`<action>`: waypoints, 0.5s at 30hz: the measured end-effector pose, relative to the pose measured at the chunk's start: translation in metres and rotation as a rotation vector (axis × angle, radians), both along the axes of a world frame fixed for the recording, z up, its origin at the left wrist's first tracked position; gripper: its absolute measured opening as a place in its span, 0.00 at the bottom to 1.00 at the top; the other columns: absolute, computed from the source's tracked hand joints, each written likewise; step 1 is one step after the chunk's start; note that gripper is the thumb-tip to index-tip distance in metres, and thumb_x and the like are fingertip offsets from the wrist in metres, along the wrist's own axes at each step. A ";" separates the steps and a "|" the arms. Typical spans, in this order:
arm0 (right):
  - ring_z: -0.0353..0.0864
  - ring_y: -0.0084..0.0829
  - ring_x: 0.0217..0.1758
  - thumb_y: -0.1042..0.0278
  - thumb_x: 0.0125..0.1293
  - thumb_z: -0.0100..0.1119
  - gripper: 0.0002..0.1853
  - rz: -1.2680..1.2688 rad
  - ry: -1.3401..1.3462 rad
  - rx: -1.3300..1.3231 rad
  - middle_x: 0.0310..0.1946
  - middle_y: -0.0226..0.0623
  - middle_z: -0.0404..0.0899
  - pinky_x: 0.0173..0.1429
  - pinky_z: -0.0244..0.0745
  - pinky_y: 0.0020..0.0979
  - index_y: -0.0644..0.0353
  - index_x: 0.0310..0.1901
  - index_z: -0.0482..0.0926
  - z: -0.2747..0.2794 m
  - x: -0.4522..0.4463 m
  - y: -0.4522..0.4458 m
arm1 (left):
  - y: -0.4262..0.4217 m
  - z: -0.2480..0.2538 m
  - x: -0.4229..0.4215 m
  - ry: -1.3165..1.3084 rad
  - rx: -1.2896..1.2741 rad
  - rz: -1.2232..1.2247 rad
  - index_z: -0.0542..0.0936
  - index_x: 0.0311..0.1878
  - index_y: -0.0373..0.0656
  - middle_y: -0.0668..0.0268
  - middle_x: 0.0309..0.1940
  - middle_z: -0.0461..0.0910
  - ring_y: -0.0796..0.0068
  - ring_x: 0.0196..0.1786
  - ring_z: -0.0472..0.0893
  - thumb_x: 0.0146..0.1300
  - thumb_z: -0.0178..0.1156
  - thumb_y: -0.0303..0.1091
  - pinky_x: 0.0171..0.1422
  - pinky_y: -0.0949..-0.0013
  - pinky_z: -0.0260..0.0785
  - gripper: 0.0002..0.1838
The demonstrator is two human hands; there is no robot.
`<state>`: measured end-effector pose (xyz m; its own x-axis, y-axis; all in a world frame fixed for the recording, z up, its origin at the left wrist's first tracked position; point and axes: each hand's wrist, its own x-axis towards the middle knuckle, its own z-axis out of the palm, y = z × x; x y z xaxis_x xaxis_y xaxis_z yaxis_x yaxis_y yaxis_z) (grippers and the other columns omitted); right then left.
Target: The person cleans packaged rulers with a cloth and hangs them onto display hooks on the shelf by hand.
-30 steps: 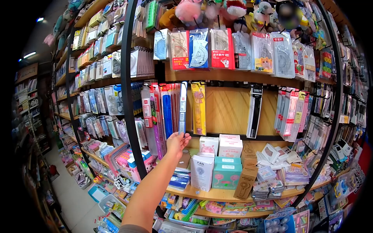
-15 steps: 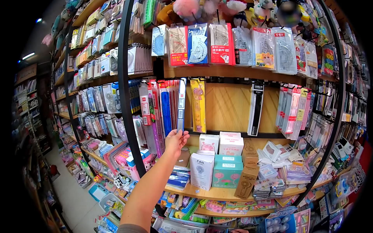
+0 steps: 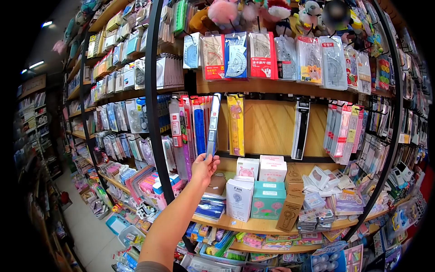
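One view only, from the head, read outward from the yellow packet [image 3: 236, 127]. Just left of that packet, long, narrow and labelled in white: the slim pack [image 3: 214, 120]. Held by its lower tip in the left hand [image 3: 205, 170], grip closed, pinching between thumb and fingertips, lightly to judge by the bent fingers. Taken at the bottom probably for easy reach, with the upper end seemingly supported from above; whether hooked or loose, hard to make out. Tilted a little, top leaning toward the yellow packet, perhaps because of that pinch below. Far below the yellow packet, cut off by the lower edge of the view: a sliver of the right hand [image 3: 281, 269], grip impossible to read.

Farther left of the yellow packet, beyond the slim pack, hung close together: blue packs [image 3: 198, 124] and a purple strip [image 3: 186, 154], likely crowded to save width. Right of the yellow packet, hung upright: black-and-white packs [image 3: 300, 129]. Above it, hung face outward, probably for showing the contents: a blue protractor packet [image 3: 235, 59]. Below it, stood on the wooden shelf [image 3: 247, 225] rather than hung, presumably for bulk and flat bottoms: a white FAN box [image 3: 238, 199], a green box [image 3: 267, 199] and a leaning brown box [image 3: 290, 212].
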<state>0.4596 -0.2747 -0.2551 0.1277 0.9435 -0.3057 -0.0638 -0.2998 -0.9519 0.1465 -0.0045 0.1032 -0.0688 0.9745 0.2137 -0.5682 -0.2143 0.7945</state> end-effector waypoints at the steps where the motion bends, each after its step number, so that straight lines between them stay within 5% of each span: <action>1: 0.75 0.24 0.39 0.63 0.56 0.61 0.15 -0.006 -0.024 -0.002 0.37 0.32 0.79 0.46 0.69 0.25 0.62 0.42 0.79 0.002 -0.001 0.000 | -0.002 0.001 -0.001 0.003 0.000 0.001 0.69 0.38 0.47 0.67 0.33 0.77 0.78 0.33 0.77 0.64 0.51 0.30 0.33 0.79 0.68 0.02; 15: 0.75 0.24 0.39 0.62 0.55 0.62 0.16 -0.018 -0.079 -0.024 0.37 0.33 0.80 0.45 0.70 0.25 0.62 0.42 0.79 0.002 -0.002 -0.006 | -0.009 0.013 0.002 0.065 -0.039 0.038 0.69 0.40 0.41 0.63 0.31 0.78 0.78 0.30 0.78 0.63 0.50 0.29 0.29 0.81 0.67 0.04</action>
